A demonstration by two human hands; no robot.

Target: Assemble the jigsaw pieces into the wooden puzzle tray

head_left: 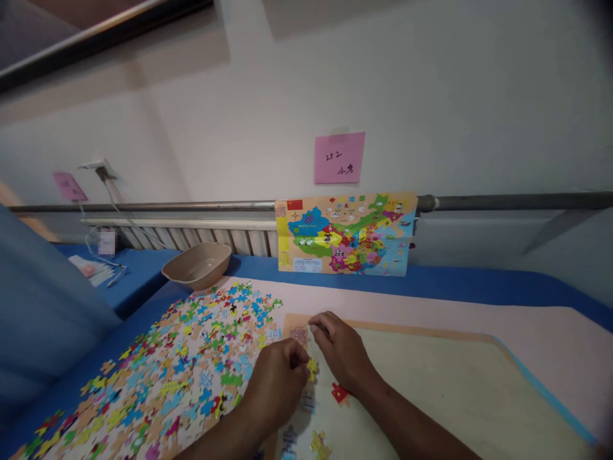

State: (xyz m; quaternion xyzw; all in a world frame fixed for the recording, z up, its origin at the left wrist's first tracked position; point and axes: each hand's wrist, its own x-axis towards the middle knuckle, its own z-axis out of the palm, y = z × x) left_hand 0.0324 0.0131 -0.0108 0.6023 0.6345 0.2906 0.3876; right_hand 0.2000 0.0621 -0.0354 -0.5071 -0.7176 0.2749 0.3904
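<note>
My left hand (pixel 282 377) is curled closed over the left edge of the puzzle board (pixel 431 377); what its fingers hold, if anything, is hidden. Beside its fingertips lies a yellow puzzle piece (pixel 313 368). My right hand (pixel 341 348) is bent at the wrist, thumb and fingers pinched together near the board's upper left corner. Whether a piece sits in that pinch I cannot tell. Below the right wrist rests a red puzzle piece (pixel 340 393), and another yellow piece (pixel 320 445) lies nearer me. A joined strip with small print (pixel 299 336) runs along the board's left border.
Loose puzzle pieces (pixel 167 377) spread over the table's left side. Behind them stands a beige bowl (pixel 198 265). A colourful map picture (pixel 347 236) hangs from the wall pipe (pixel 502 202), under a pink note (pixel 340 158). A blue curtain (pixel 43 319) borders the left.
</note>
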